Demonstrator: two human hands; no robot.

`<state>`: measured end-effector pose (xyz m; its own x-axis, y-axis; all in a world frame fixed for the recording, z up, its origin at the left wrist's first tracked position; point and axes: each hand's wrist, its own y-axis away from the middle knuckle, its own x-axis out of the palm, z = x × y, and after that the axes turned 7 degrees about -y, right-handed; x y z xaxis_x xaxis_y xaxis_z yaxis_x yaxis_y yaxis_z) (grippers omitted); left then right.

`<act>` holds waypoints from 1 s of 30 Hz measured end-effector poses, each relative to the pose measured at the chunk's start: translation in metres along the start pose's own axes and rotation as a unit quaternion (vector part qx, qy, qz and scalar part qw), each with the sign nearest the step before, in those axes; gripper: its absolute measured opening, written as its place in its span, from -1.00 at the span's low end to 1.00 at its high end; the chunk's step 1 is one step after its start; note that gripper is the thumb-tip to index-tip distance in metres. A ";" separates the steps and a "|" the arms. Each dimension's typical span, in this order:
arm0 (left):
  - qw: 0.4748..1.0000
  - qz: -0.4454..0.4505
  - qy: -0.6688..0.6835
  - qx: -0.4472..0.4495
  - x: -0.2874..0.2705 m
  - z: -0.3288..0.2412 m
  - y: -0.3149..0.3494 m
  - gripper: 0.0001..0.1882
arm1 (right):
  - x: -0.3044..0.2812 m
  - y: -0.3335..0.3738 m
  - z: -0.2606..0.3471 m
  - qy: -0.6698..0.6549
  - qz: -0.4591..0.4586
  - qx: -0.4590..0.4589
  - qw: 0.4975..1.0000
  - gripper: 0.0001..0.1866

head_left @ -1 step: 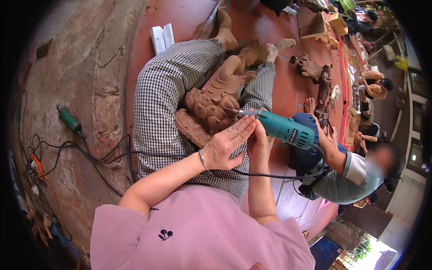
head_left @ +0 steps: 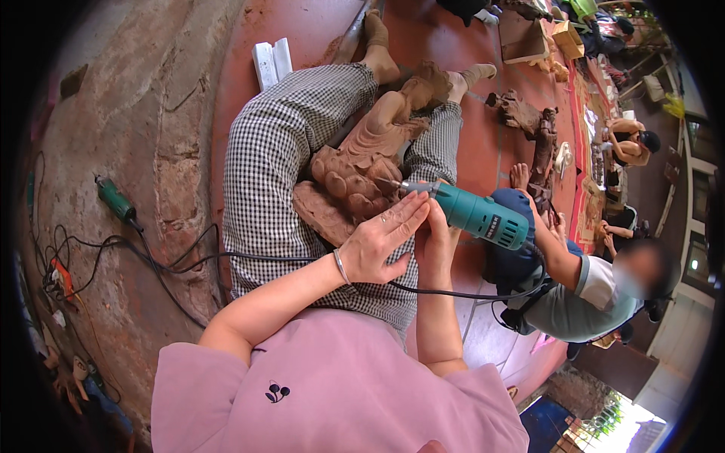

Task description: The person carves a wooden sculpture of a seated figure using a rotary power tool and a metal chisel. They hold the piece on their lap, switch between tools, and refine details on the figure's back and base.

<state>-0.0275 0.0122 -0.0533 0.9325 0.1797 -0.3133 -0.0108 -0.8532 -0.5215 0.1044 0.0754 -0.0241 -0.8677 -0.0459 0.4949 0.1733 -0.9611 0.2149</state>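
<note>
Carving: the reddish-brown wooden carving (head_left: pixel 362 162) lies across your checked-trouser lap, propped between your legs so it stays put; its surface is scrolled and lobed, matt and dusty.
Grinder: the teal die grinder (head_left: pixel 476 215) lies level, its slim metal bit touching the carving's lower folds; a black cord trails beneath your arms.
Left hand: your left hand (head_left: pixel 381 241) lies flat over the tool's nose, fingers straight and loosely spread, steadying rather than gripping.
Right hand: your right hand (head_left: pixel 436 240) curls around the grinder from below; exactly how tightly, you cannot tell.
Bracelet: a thin silver bangle (head_left: pixel 340 266) circles your left wrist.
</note>
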 end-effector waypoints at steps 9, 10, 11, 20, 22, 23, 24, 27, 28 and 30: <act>1.000 -0.011 0.002 -0.002 0.000 0.001 0.001 -0.02 | 0.005 -0.003 0.001 0.017 -0.005 0.001 1.000 -0.47; 1.000 -0.015 0.002 0.004 0.001 0.001 0.003 -0.03 | 0.004 -0.002 0.002 0.020 0.001 0.000 1.000 -0.47; 1.000 -0.020 0.002 0.009 0.003 0.002 0.004 -0.03 | 0.004 0.000 0.003 0.019 0.003 0.003 1.000 -0.47; 0.999 -0.045 -0.007 -0.005 0.002 0.000 -0.001 -0.08 | 0.007 -0.005 0.000 0.014 0.013 -0.006 1.000 -0.48; 0.999 -0.051 -0.008 -0.003 0.002 0.000 0.000 -0.11 | 0.004 -0.003 0.000 0.006 0.013 0.000 1.000 -0.49; 0.999 -0.047 -0.004 -0.001 0.002 0.000 0.001 -0.11 | 0.001 -0.001 0.001 0.017 0.012 0.004 1.000 -0.52; 0.999 -0.042 -0.001 0.002 0.002 0.000 0.001 -0.12 | -0.004 0.000 0.001 0.028 0.010 0.007 1.000 -0.55; 0.999 -0.041 0.004 0.002 0.003 -0.001 0.003 -0.15 | -0.006 0.005 0.004 0.036 0.007 0.012 0.999 -0.60; 0.999 -0.042 0.005 0.002 0.004 -0.001 0.003 -0.16 | -0.005 0.006 0.005 0.033 0.005 0.012 0.999 -0.61; 0.999 -0.042 0.001 0.001 0.002 -0.001 0.001 -0.15 | -0.004 0.003 0.003 0.022 0.009 0.002 1.000 -0.63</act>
<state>-0.0252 0.0107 -0.0536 0.9307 0.2505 -0.2667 0.0675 -0.8339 -0.5478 0.1094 0.0736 -0.0233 -0.8837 -0.0757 0.4619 0.1917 -0.9588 0.2097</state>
